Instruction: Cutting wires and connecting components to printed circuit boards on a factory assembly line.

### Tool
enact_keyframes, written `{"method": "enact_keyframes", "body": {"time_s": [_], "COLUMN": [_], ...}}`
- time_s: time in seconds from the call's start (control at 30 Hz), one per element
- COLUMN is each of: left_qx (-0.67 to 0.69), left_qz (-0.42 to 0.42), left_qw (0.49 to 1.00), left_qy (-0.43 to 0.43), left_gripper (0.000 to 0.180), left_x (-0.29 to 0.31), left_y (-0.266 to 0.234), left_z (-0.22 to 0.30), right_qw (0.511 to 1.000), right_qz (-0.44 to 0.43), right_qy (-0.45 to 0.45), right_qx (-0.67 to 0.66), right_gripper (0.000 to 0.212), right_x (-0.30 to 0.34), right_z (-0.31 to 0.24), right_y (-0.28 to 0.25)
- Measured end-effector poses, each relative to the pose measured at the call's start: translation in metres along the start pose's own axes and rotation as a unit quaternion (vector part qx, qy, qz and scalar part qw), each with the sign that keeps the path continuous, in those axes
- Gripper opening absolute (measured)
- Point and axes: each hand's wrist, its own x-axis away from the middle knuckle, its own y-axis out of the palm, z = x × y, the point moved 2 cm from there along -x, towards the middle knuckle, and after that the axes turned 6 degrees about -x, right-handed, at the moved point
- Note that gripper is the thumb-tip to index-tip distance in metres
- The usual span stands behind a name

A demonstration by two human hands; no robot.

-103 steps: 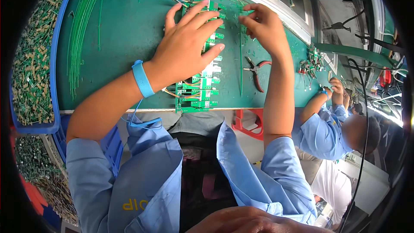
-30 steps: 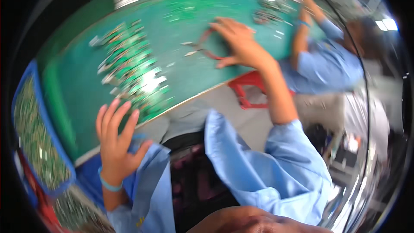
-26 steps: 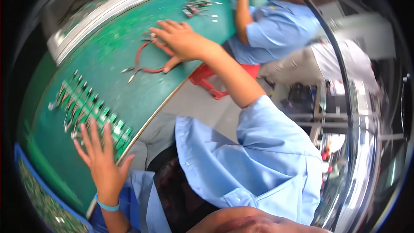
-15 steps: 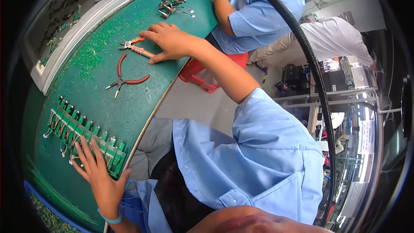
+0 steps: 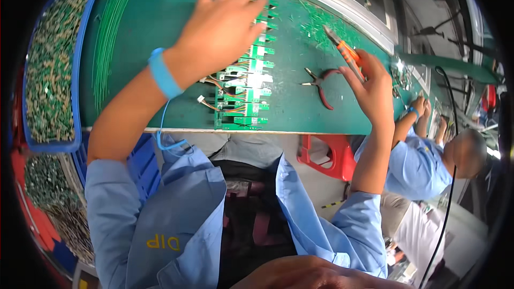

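Note:
My right hand [image 5: 373, 85] is wrapped round a pair of orange-handled wire cutters [image 5: 348, 54], their jaws pointing away to the far left. A row of green circuit boards [image 5: 243, 101] runs from the table's near edge toward its far side, with short wire leads and white connectors along its left. My left hand [image 5: 222, 29], a little blurred, is over the far end of that row, its fingers curved and apart. Its palm hides part of the boards, and whether the fingertips touch them I cannot tell. Red-handled pliers [image 5: 321, 86] lie on the table between the boards and my right hand.
Green clippings [image 5: 305, 16] are scattered at the back, by a pale-framed bin [image 5: 326, 0]. Long green strands [image 5: 110, 43] lie left of the boards. A blue tray [image 5: 53, 146] full of small parts is at the far left. A co-worker [image 5: 417, 166] sits to the right, near a red stool [image 5: 340, 155].
The view has swung round to face the table. My left hand has moved from the near end of the board row to its far end. My right hand has closed round the wire cutters and lifted them.

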Motion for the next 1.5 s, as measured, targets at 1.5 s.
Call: {"method": "enact_keyframes", "body": {"time_s": [1.5], "left_qx": [0.236], "left_qz": [0.075], "left_qw": [0.969], "left_qy": [0.009], "left_gripper": [0.038], "left_x": [-0.012], "left_y": [0.061], "left_z": [0.009], "right_qw": [0.953], "right_qz": [-0.074], "right_qy": [-0.16], "right_qx": [0.248], "right_gripper": [0.046], "right_x": [-0.007], "right_z": [-0.118], "right_y": [0.007]}}
